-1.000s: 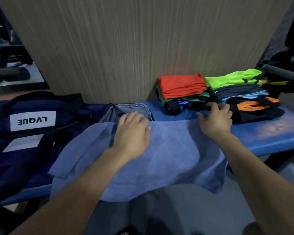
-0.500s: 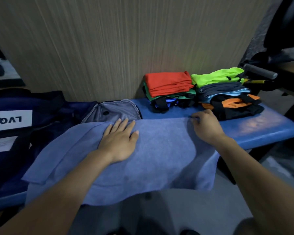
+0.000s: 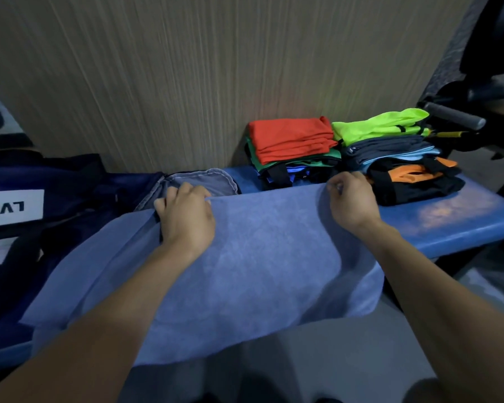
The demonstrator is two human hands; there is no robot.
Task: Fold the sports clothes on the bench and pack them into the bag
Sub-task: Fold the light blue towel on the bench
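Note:
A light blue cloth lies spread across the blue bench, its near edge hanging over the front. My left hand grips the cloth's far edge near its left end, fingers curled round it. My right hand pinches the same far edge at its right corner. A dark navy bag with a white label lies on the bench at the left. Behind my right hand stand two stacks of folded clothes: one topped in red, one topped in neon green.
A grey denim garment lies just behind the cloth beside the bag. A wood-grain wall panel backs the bench. Dark gym gear with a grey handle stands at the far right. Grey floor shows below the bench.
My left hand went from lying flat on the cloth to gripping its far edge. My right hand now pinches the far right corner. The view shifted slightly.

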